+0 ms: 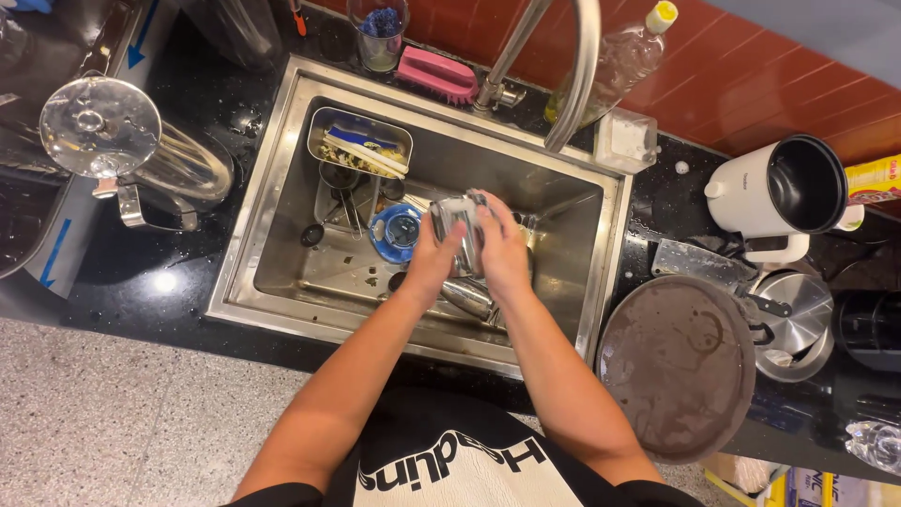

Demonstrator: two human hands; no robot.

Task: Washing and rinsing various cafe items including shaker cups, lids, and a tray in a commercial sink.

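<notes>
Gripping steel cup [457, 235] — both hands closed round it

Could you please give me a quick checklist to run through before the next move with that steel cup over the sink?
1. Both hands on the steel cup: ok, left hand and right hand wrap its sides.
2. Cup held above the sink: ok.
3. Water running from the tap: cannot tell, no stream shows.
4. Free spot in the basin: not ok below the cup, where a blue dish and another steel piece lie.
5. Cup's inside clean: cannot tell, hidden by fingers.
</notes>
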